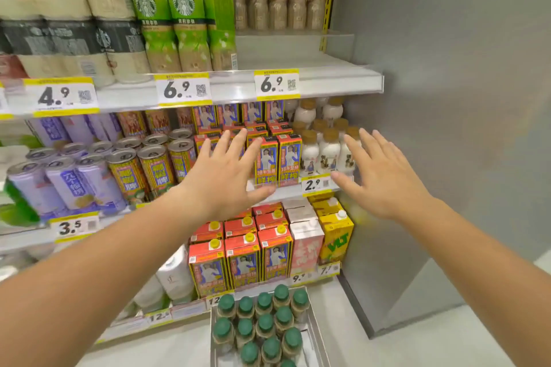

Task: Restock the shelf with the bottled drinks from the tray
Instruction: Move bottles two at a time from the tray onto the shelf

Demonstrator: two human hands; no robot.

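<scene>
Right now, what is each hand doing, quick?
Left hand: open, fingers spread, holding nothing.
Right hand: open, fingers spread, holding nothing.

Price tags: 4.9 (61, 96), 6.9 (182, 89), 2.9 (316, 185), 3.5 (73, 226); yellow carton (337, 238) "VLT".

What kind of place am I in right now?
Most likely a convenience store or supermarket drinks aisle: shelves packed with bottled and canned drinks, yellow price tags on the shelf edges, and a tray of green-capped bottles below.

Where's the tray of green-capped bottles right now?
The tray sits low at the bottom centre of the head view, below the red cartons, under both outstretched hands.
</scene>
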